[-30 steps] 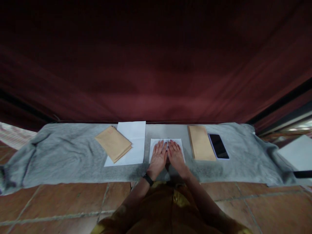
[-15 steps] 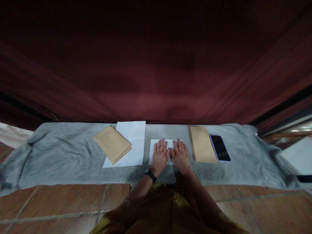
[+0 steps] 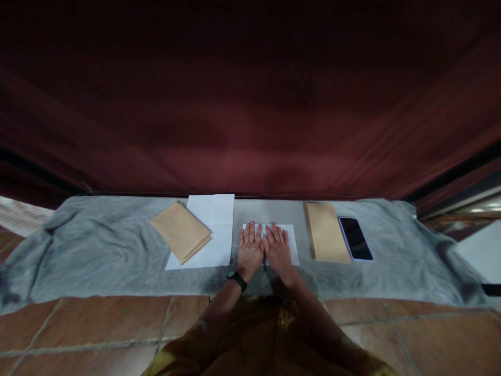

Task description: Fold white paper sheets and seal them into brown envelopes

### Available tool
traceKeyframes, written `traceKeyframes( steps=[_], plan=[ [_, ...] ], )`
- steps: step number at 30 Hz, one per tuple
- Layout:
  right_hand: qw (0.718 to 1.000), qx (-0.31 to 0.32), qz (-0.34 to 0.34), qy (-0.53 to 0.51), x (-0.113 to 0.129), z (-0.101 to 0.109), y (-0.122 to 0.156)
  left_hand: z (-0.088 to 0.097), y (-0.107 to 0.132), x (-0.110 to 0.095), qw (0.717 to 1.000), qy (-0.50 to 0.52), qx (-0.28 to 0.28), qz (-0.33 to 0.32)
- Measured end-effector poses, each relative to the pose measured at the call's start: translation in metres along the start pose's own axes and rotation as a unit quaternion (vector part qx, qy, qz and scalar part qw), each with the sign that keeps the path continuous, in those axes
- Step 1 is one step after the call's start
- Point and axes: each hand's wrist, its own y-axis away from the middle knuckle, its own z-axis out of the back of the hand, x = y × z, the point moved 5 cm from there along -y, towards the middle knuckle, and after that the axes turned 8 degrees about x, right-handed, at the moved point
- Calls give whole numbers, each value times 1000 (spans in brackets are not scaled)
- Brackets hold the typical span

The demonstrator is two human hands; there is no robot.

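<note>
Since half a second ago the left hand [image 3: 249,250] and right hand [image 3: 278,251] have slid a little leftward and closer together. They lie on the paper [image 3: 293,244], which sits mid-cloth [image 3: 97,245] between the sheet [image 3: 214,214] bearing a stack [image 3: 180,237] and the envelope [image 3: 325,239] beside the phone [image 3: 355,238]. Both rest palm-down, fingers straight and barely fanned, gripping nothing, which seems to pin the paper flat. The forearms reach straight forward, with a watch [image 3: 237,280] on the left wrist.
</note>
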Motion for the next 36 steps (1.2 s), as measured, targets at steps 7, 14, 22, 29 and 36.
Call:
traceKeyframes(
  steps=[7, 14, 22, 29, 36],
  plan=[
    [999, -40, -18, 20, -29, 3, 9, 1, 1, 1, 1000, 15, -17, 9],
    [996, -77, -23, 36, -56, 7, 27, 2, 7, 6, 999, 20, -22, 16],
    [997, -65, -25, 31, -55, 9, 30, 4, 43, -16, 1000, 11, -18, -14],
    [996, -79, -33, 14, -53, 15, 31, -3, 65, -38, 996, 21, 15, -90],
    [997, -19, 79, -18, 7, 13, 38, -1, 64, -40, 992, 0, 39, -118]
  ],
)
